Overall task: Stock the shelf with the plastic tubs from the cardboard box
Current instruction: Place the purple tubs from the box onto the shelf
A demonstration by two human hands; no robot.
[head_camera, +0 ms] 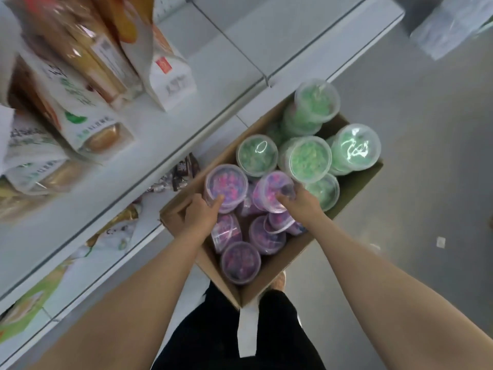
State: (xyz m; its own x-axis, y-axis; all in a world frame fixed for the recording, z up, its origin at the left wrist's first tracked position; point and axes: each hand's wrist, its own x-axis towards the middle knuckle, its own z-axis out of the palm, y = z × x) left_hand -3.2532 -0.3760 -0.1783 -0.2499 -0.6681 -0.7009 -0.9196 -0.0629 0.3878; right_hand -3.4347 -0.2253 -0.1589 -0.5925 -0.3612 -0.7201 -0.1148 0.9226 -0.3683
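Note:
An open cardboard box (269,284) stands on the floor below me, packed with several clear plastic tubs. Purple-filled tubs fill its near half and green-filled tubs (309,158) its far half. My left hand (201,217) grips a purple tub (226,186) at the box's left side, thumb on its lid. My right hand (300,202) grips a second purple tub (272,190) beside it, fingers curled round its far rim. Both tubs sit raised above the others. The white shelf (128,166) runs along the left.
Bread loaves in bags (88,110) and a white carton (170,76) stand on the upper shelf board. Wrapped snacks (184,169) lie on a lower board next to the box. Grey floor (413,182) stretches to the right. My dark trousers are below the box.

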